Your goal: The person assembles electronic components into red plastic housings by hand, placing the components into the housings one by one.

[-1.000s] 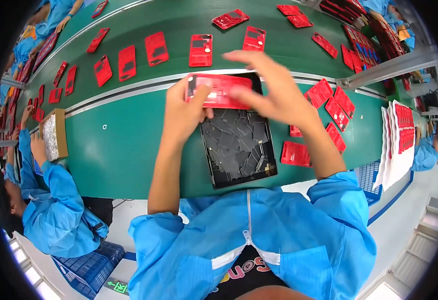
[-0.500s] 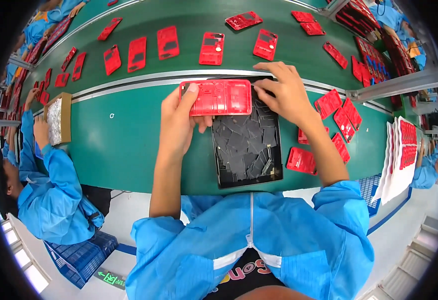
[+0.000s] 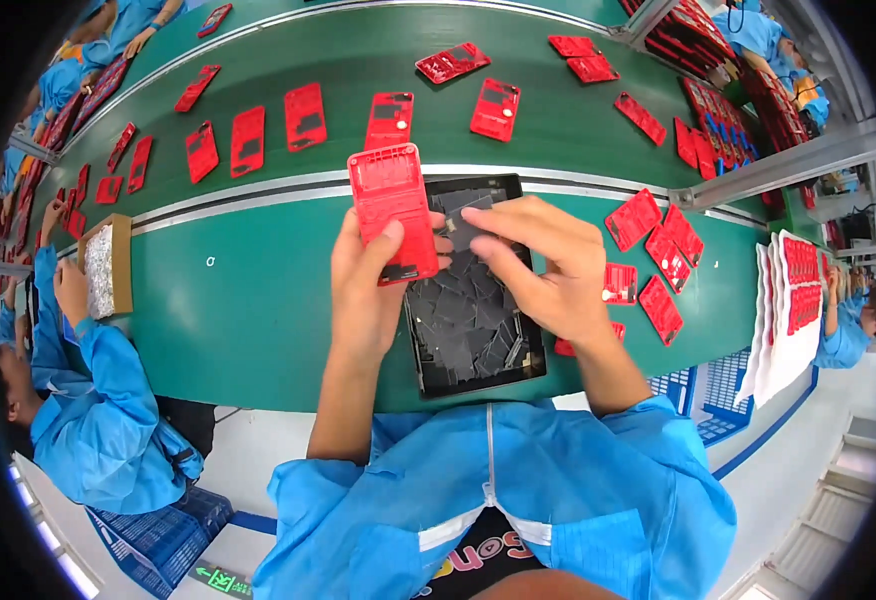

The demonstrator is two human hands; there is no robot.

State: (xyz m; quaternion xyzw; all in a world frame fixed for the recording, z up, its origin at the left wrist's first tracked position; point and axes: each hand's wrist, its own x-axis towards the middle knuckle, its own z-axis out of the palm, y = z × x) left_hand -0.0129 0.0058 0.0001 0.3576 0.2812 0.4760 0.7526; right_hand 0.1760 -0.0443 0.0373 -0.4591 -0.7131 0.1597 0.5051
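Observation:
My left hand grips a red plastic housing, shaped like a phone's back shell, held nearly upright with its recessed inner side showing. Thumb on its lower face, the fingers come out behind its right edge. Close by on the right, my right hand pinches a thin dark grey sheet piece between thumb and index finger. The piece is beside the housing, apart from its face. Beneath both hands lies a black tray full of loose dark grey pieces; my hands cover part of it.
Several red housings lie to the right of the tray. Past a metal rail, more housings rest on the green belt. A cardboard box stands left, near a co-worker. White stacked sheets stand right, below a metal post.
The red housing has turned from lying sideways to nearly upright. My right hand has come back from the tray's far end toward the housing, now with a grey piece showing in its fingertips.

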